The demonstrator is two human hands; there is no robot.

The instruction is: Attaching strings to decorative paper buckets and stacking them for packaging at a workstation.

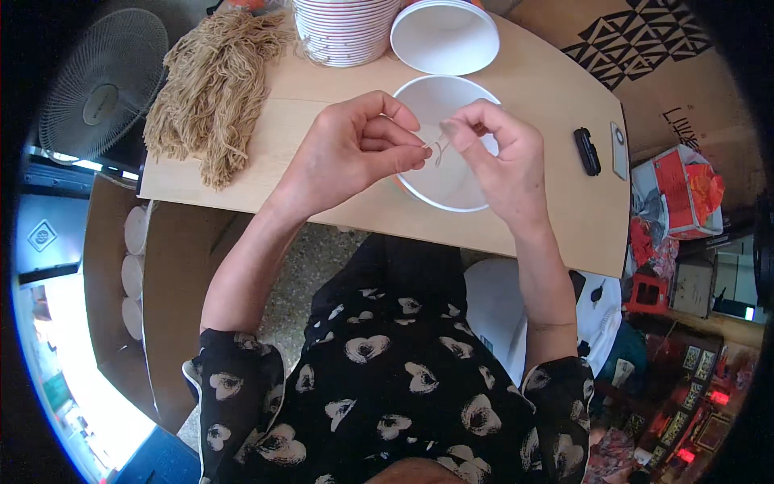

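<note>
Both hands meet over a white tub [411, 93] on the table, holding a thin pale string [439, 152] between them. Its near end is pinched in the fingertips of my left hand [351, 145]. A small loop of it hangs beside the thumb and fingers of my right hand [508, 157], which are also closed on it. Whether the loop is knotted is too fine to tell. Behind the tub, another white tub [446, 39] leans with its mouth toward me. A tall stack of nested white tubs [343, 32] stands to its left.
A thick bundle of tan strings [214, 89] lies over the table's [556, 218] left end, beside a fan [103, 101]. A small black object [587, 152] rests near the right edge. Cardboard boxes [173, 306] stand at left and far right [669, 89]. A red stool [647, 292] is at right.
</note>
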